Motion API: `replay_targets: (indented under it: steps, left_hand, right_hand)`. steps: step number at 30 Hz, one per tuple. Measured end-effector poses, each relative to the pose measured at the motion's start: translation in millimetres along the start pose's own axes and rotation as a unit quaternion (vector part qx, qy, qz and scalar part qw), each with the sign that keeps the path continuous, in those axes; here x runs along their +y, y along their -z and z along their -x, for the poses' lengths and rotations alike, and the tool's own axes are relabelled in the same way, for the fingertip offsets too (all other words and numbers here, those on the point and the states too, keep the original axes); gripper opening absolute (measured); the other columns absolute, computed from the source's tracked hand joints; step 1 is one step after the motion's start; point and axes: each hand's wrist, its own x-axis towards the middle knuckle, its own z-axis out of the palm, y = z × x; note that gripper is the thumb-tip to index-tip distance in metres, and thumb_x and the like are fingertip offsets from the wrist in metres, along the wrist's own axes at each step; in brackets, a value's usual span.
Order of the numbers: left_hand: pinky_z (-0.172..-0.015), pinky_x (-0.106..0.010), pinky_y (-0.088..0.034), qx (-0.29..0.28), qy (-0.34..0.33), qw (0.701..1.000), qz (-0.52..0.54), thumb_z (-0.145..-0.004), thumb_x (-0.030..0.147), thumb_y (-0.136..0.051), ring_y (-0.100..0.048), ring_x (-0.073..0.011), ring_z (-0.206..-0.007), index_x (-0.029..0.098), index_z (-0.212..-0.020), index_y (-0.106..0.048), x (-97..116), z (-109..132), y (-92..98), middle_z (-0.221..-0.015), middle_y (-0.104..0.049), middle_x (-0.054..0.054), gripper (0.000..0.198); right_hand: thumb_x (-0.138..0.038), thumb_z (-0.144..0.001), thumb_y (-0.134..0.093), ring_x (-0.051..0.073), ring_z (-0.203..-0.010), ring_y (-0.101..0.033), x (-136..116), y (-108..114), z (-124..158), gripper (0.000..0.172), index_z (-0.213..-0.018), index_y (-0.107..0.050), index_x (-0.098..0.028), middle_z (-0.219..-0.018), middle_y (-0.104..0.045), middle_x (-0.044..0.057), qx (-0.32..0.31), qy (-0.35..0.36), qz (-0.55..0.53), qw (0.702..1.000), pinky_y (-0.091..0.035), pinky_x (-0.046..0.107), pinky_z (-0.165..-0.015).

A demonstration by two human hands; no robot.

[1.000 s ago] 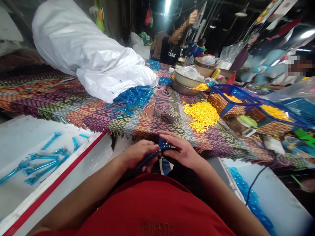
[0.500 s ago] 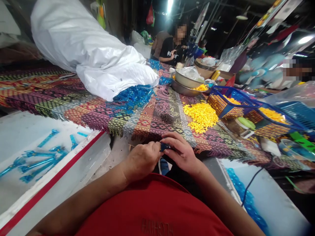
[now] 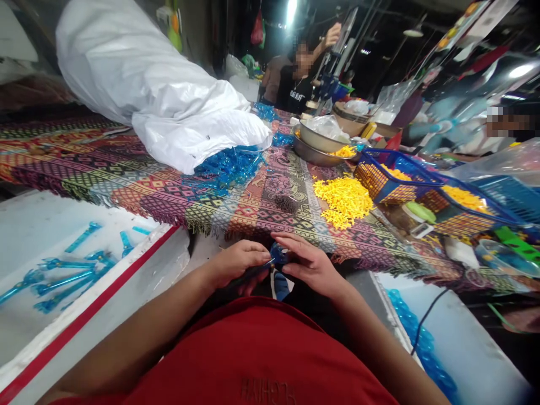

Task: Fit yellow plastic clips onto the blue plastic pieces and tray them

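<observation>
My left hand (image 3: 239, 262) and my right hand (image 3: 311, 264) meet just below the near edge of the patterned cloth (image 3: 126, 180). Both are closed on one small blue plastic piece (image 3: 278, 254), which shows between the fingertips. A dark stem of it runs under my left palm. My fingers hide most of the piece. A pile of small yellow parts (image 3: 343, 200) lies on the cloth a little beyond my right hand. A heap of blue plastic pieces (image 3: 230, 166) spills from under a big white sack (image 3: 147, 84) further back.
A white tray (image 3: 63, 315) at my left holds several long blue parts (image 3: 63, 275). Blue baskets (image 3: 422, 183) with yellow parts and metal bowls (image 3: 320, 143) stand at the right. A person in black (image 3: 295, 84) works at a press at the far end. Another white tray (image 3: 468, 343) with blue pieces sits lower right.
My left hand has opened its knuckles and turned, so the blue piece shows more between the fingers. The person at the far end has raised an arm to the press.
</observation>
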Motion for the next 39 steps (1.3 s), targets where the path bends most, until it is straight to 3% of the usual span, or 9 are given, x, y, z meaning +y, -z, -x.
replay_targets:
  steps: [2, 5, 7, 9, 12, 16, 30, 35, 39]
  left_hand:
    - [-0.035, -0.021, -0.035, -0.050, 0.016, 0.996, 0.070, -0.086, 0.048, -0.034, -0.051, -0.0105, -0.036, 0.015, -0.089, -0.046, 0, 0, 1.3, -0.066, -0.055, -0.001, 0.036]
    - [-0.047, -0.023, -0.044, 0.022, -0.038, 0.997, -0.063, -0.084, 0.041, -0.043, -0.059, -0.0130, -0.053, 0.016, -0.095, -0.048, 3, 1, -2.5, -0.077, -0.059, -0.003, 0.028]
    - [-0.062, -0.028, -0.047, 0.122, -0.096, 0.953, -0.262, -0.084, 0.031, -0.047, -0.061, -0.0170, -0.071, 0.015, -0.094, -0.051, 8, 4, -7.1, -0.085, -0.060, -0.006, 0.019]
    - [-0.071, -0.032, -0.047, 0.177, -0.126, 0.877, -0.428, -0.087, 0.026, -0.042, -0.060, -0.0195, -0.081, 0.014, -0.092, -0.053, 13, 7, -12.1, -0.088, -0.060, -0.008, 0.017]
    - [-0.069, -0.031, -0.047, 0.183, -0.127, 0.807, -0.547, -0.091, 0.026, -0.034, -0.059, -0.0195, -0.079, 0.013, -0.097, -0.053, 16, 10, -18.1, -0.089, -0.060, -0.009, 0.024]
    - [-0.062, -0.031, -0.046, 0.185, -0.120, 0.769, -0.599, -0.093, 0.032, -0.026, -0.060, -0.0204, -0.073, 0.011, -0.096, -0.053, 12, 9, -20.6, -0.086, -0.060, -0.010, 0.034]
    - [-0.064, -0.031, -0.045, 0.161, -0.127, 0.798, -0.566, -0.094, 0.039, -0.023, -0.061, -0.0200, -0.072, 0.013, -0.096, -0.056, 1, 10, -22.7, -0.084, -0.063, -0.009, 0.042]
    - [-0.069, -0.029, -0.043, 0.161, -0.121, 0.845, -0.495, -0.093, 0.039, -0.028, -0.061, -0.0193, -0.078, 0.013, -0.094, -0.058, -9, 3, -15.7, -0.086, -0.064, -0.009, 0.040]
    - [-0.064, -0.024, -0.043, 0.155, -0.085, 0.917, -0.357, -0.089, 0.036, -0.036, -0.059, -0.0153, -0.072, 0.014, -0.086, -0.060, 3, 8, -0.2, -0.079, -0.063, -0.005, 0.033]
  right_hand:
    - [-0.025, -0.082, -0.060, 0.020, -0.114, -0.052, -1, -1, 2, 0.043, -0.124, -0.052, -0.029, -0.122, -0.056, 0.007, 0.006, 0.021, -0.004, 1.000, -0.046, 0.037, -0.093]
    - [-0.026, -0.082, -0.060, 0.019, -0.104, -0.057, 0, -6, 4, 0.040, -0.121, -0.055, -0.027, -0.111, -0.060, 0.007, 0.043, -0.005, 0.005, 0.999, -0.047, 0.036, -0.090]
    - [-0.028, -0.082, -0.060, 0.018, -0.102, -0.057, 2, -9, 5, 0.040, -0.122, -0.055, -0.027, -0.109, -0.059, 0.007, 0.054, -0.020, 0.010, 0.998, -0.048, 0.035, -0.088]
    - [-0.028, -0.082, -0.060, 0.019, -0.102, -0.057, 4, -11, 5, 0.040, -0.122, -0.055, -0.027, -0.110, -0.059, 0.007, 0.062, -0.023, 0.012, 0.998, -0.048, 0.035, -0.089]
    - [-0.024, -0.082, -0.060, 0.020, -0.109, -0.053, 3, -9, 2, 0.035, -0.116, -0.058, -0.026, -0.114, -0.058, 0.007, 0.084, -0.012, 0.032, 0.996, -0.045, 0.037, -0.094]
    - [-0.019, -0.082, -0.059, 0.019, -0.108, -0.054, -1, -5, 1, 0.033, -0.114, -0.059, -0.025, -0.113, -0.058, 0.008, 0.066, 0.029, 0.039, 0.997, -0.045, 0.036, -0.092]
    - [-0.027, -0.087, -0.051, 0.016, -0.085, -0.057, -11, -12, 0, 0.019, -0.100, -0.063, -0.021, -0.092, -0.056, 0.006, 0.036, -0.032, 0.019, 0.999, -0.050, 0.030, -0.076]
    - [-0.031, -0.085, -0.053, 0.013, -0.075, -0.057, -5, -18, -2, 0.020, -0.096, -0.066, -0.021, -0.090, -0.055, 0.005, 0.036, -0.089, -0.018, 0.995, -0.051, 0.026, -0.065]
    - [-0.032, -0.082, -0.057, 0.008, -0.061, -0.057, 10, -22, -2, 0.026, -0.106, -0.064, -0.023, -0.101, -0.056, 0.004, 0.068, -0.134, -0.136, 0.979, -0.051, 0.026, -0.060]
